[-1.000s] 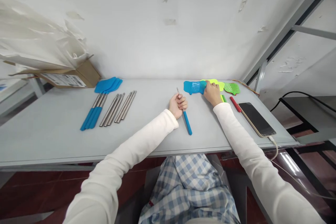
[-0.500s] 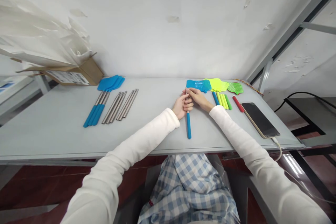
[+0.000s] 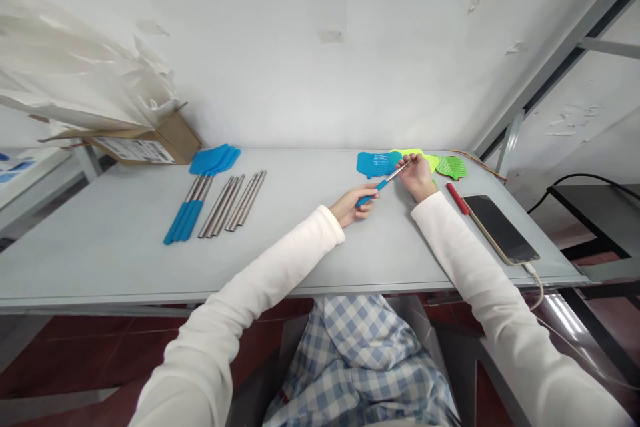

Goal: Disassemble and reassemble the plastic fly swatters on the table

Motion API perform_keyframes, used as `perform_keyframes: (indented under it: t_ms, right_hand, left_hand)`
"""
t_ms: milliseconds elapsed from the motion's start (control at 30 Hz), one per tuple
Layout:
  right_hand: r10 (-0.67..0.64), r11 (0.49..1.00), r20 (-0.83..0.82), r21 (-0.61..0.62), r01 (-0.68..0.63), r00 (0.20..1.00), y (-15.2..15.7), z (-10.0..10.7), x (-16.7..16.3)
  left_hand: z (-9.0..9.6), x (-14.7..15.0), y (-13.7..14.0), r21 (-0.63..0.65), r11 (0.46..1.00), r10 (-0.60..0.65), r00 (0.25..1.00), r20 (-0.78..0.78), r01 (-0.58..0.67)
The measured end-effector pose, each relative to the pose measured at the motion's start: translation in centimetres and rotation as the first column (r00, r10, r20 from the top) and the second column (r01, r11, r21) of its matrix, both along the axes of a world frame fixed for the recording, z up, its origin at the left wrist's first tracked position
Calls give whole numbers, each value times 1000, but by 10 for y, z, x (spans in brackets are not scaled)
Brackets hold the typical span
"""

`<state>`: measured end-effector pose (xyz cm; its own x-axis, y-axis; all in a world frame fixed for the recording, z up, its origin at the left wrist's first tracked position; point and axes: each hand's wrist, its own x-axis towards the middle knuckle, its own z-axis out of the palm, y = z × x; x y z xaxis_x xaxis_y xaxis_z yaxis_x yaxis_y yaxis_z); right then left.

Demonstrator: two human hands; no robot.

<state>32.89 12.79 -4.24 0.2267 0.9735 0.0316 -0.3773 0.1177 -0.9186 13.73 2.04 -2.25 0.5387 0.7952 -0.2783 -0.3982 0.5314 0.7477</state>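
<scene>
My left hand (image 3: pixel 354 205) is closed around the blue grip of a metal rod (image 3: pixel 395 174). The rod slants up and to the right over the table. At its far tip the fingers of my right hand (image 3: pixel 419 178) are closed on the metal, partly hiding that end. Just behind the rod lies a flat blue swatter-like head (image 3: pixel 378 163). Yellow heads (image 3: pixel 411 153) are partly covered by my right hand, and a green one (image 3: pixel 451 167) lies to their right. A red grip (image 3: pixel 457 199) rests right of my right wrist.
On the left are several bare metal rods (image 3: pixel 220 207) and a few assembled blue swatters (image 3: pixel 215 159). A cardboard box (image 3: pixel 175 137) stands behind them. A phone (image 3: pixel 501 229) with a white cable lies at the table's right front. The wall rises behind the table (image 3: pixel 290 260).
The rod has swung from pointing straight away to slanting right. My right hand has moved right along with its tip, now covering the loose coloured grips. My left hand has shifted onto the blue grip.
</scene>
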Motion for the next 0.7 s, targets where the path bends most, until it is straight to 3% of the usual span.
perform_keyframes:
  t_ms: [233, 400, 533, 700]
  right_hand:
    - [35, 999, -219, -15, -39, 975, -11, 7, -7]
    - [17, 998, -368, -49, -38, 929, -26, 11, -30]
    - [67, 991, -455, -73, -113, 888, -40, 15, -49]
    - [117, 982, -502, -70, -175, 857, -49, 25, -49]
  left_hand:
    - [-4, 1, 1, -39, 993, 115, 993, -7, -116]
    - [-4, 1, 1, -49, 984, 172, 985, -24, -173]
    - [-3, 1, 0, -46, 979, 197, 980, -30, -198]
    - [-6, 0, 1, -41, 984, 172, 985, -13, -173]
